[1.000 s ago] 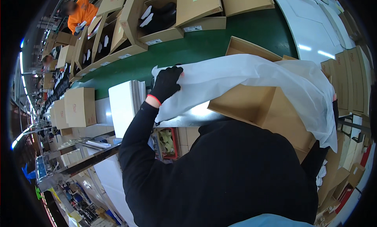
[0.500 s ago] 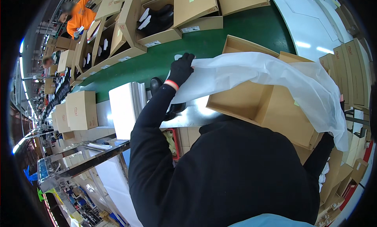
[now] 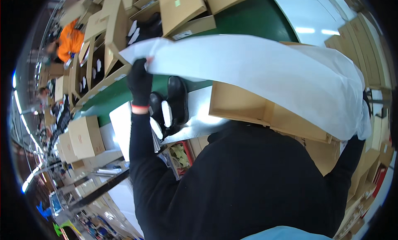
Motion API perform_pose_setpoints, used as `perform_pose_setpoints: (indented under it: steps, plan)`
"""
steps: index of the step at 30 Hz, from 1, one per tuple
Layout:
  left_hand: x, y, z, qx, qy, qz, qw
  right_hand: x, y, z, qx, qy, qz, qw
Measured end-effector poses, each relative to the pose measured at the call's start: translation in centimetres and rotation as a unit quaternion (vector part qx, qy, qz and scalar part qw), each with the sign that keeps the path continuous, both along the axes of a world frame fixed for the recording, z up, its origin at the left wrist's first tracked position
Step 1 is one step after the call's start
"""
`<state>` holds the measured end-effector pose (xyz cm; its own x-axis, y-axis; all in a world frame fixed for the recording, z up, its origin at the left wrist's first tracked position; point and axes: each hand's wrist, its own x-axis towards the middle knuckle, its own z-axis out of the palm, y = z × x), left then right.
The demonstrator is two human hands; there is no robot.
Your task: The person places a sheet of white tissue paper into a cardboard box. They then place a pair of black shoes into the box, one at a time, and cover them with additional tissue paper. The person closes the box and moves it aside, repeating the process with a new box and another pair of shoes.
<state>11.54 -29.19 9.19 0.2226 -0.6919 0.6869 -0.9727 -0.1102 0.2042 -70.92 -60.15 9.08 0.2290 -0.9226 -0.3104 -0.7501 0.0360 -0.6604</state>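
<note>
A long sheet of white tissue paper point(image 3: 248, 59) stretches across in front of me, bowed in an arc. My left hand point(image 3: 140, 82), in a black glove with a red band at the wrist, is closed on its left end. At the far right my right hand point(image 3: 366, 104) grips the other end; the paper hides most of it. Beneath the sheet stands an open brown shoebox point(image 3: 236, 101), its far part covered. A pair of black shoes point(image 3: 177, 95) with white inserts lies beside the box, near my left wrist.
Open shoeboxes with black shoes point(image 3: 147, 28) line the green table point(image 3: 253, 18). A stack of white sheets point(image 3: 121, 124) lies left of my forearm, closed cartons point(image 3: 86, 136) beyond it. More boxes point(image 3: 360, 45) stand at right. A person in orange point(image 3: 70, 41) is far left.
My left hand has moved left, drawing the paper out wider and flatter over the box. The pair of shoes shows more fully. The whole view has shifted somewhat.
</note>
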Motion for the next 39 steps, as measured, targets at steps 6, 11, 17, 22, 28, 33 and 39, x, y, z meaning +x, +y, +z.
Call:
perform_pose_setpoints:
  steps: [6,11,17,22,28,33,39]
  plan:
    - [-6.7,3.5,-7.8,0.258,0.136,0.016,0.957,-4.2,-3.1,1.0,-0.008,0.052,0.015,0.998]
    - [-2.9,-0.9,-6.5,0.166,-0.004,-0.08,0.983,-5.4,-10.3,3.2,-0.121,0.111,0.031,0.986]
    - [2.2,-7.8,5.1,0.03,0.097,-0.059,0.993,-1.3,-16.0,6.9,-0.253,0.077,0.016,0.964]
    - [-0.1,0.8,-1.0,0.106,0.136,-0.017,0.985,-3.9,-12.1,4.4,-0.159,0.042,0.018,0.986]
    - [-4.9,4.7,-8.3,0.264,0.092,-0.011,0.96,-5.5,-8.2,0.6,-0.033,-0.001,0.023,0.999]
    - [-1.3,1.9,-10.8,0.178,0.112,0.105,0.972,-3.8,-7.2,-1.1,0.017,-0.044,0.055,0.997]
    - [-3.9,-3.8,5.7,-0.274,0.129,-0.024,0.953,-5.5,-4.3,-3.1,0.002,-0.086,-0.076,0.993]
